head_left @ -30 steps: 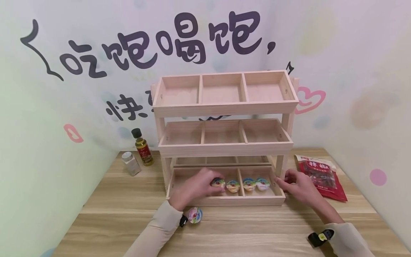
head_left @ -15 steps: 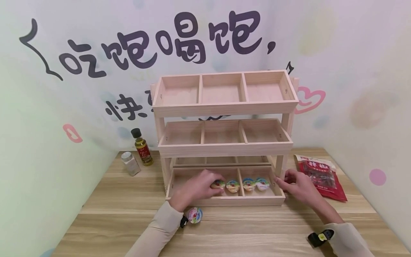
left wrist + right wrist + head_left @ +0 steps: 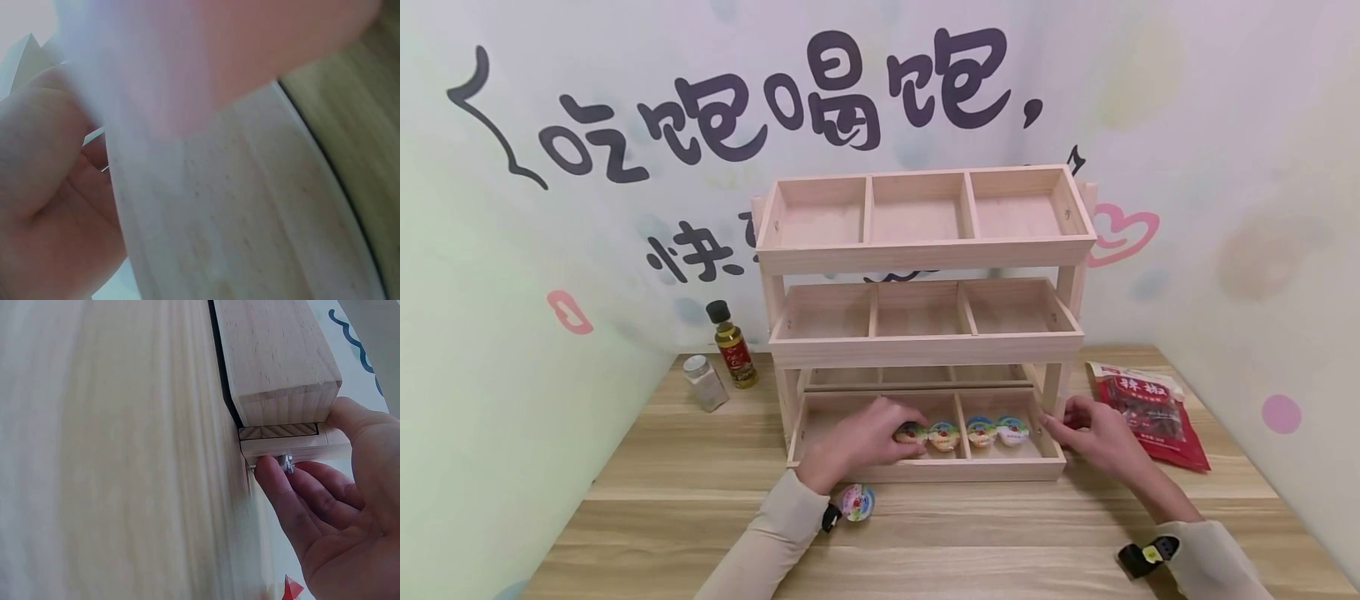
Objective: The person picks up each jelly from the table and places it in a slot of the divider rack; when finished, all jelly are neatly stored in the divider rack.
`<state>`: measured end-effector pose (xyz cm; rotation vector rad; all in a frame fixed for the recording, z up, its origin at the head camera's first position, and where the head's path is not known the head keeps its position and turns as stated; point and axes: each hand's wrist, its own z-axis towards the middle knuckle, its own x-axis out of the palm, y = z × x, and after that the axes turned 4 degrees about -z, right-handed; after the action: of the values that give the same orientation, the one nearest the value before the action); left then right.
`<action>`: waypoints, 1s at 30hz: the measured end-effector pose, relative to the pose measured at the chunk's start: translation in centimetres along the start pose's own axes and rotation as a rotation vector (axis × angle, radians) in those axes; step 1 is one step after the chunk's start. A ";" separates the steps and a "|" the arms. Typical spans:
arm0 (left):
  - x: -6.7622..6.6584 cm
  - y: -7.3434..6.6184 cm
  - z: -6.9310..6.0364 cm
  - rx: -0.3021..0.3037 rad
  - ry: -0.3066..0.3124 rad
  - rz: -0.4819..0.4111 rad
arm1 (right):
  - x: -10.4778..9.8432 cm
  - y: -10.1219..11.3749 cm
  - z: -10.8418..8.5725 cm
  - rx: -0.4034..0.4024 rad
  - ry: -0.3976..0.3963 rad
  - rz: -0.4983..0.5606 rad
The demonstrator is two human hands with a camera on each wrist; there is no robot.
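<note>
A three-tier wooden rack (image 3: 925, 257) stands on the table, its trays divided into compartments. Reaching into the bottom tray (image 3: 925, 472), my left hand (image 3: 868, 437) has thumb and fingers around a small jelly cup (image 3: 911, 433). Another jelly cup (image 3: 943, 436) sits just right of it, left of the divider. Past that divider lie two more, an orange-toned jelly cup (image 3: 981, 432) and a pale jelly cup (image 3: 1012, 431). My right hand (image 3: 1101, 435) grips the rack's right end, thumb on the tray and fingers by a metal bolt (image 3: 286, 464). In the left wrist view the held cup is hidden.
One loose jelly cup (image 3: 857, 503) lies on the table before the rack, near my left wrist. At the left stand a white-capped jar (image 3: 706, 383) and an oil bottle (image 3: 734, 348). A red bag of dried chillies (image 3: 1150, 414) lies at the right.
Little differs. My left hand stays at the same cup with only a slight shift of the fingers, and my right hand keeps its hold on the rack.
</note>
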<state>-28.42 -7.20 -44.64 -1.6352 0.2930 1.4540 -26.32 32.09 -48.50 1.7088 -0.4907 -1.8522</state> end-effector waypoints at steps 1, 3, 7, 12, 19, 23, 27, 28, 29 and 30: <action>0.0 0.0 0.0 -0.001 0.002 0.004 | 0.0 0.0 0.0 -0.001 0.002 -0.001; -0.1 -0.1 0.0 -0.005 0.006 0.009 | 0.0 0.1 0.0 -0.002 0.005 -0.001; -0.1 -0.2 0.0 -0.021 0.013 0.010 | 0.0 0.1 -0.1 -0.003 0.003 0.002; -0.1 -0.2 0.0 -0.027 0.025 0.012 | 0.0 0.2 -0.1 -0.006 0.001 0.003; -0.4 -0.3 -0.8 -0.006 -0.015 -0.063 | 0.0 0.2 -0.1 -0.001 0.005 0.006; -0.6 -0.5 -1.9 0.038 -0.103 -0.133 | 0.0 0.2 0.0 -0.003 0.000 -0.001; -0.6 -0.5 -3.4 0.108 -0.210 -0.147 | 0.1 0.2 0.0 -0.006 -0.002 -0.002; -0.6 -0.4 -3.8 0.116 -0.224 -0.154 | 0.1 0.2 0.0 -0.004 -0.001 0.000; -0.6 -0.3 -4.2 0.123 -0.233 -0.163 | 0.1 0.2 0.0 -0.002 0.000 0.002; -0.6 -0.1 -4.6 0.127 -0.236 -0.173 | 0.1 0.2 0.0 -0.001 -0.001 0.003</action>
<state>-25.37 -10.75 -44.52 -1.3384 0.1050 1.4482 -26.29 31.88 -48.41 1.7058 -0.4921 -1.8504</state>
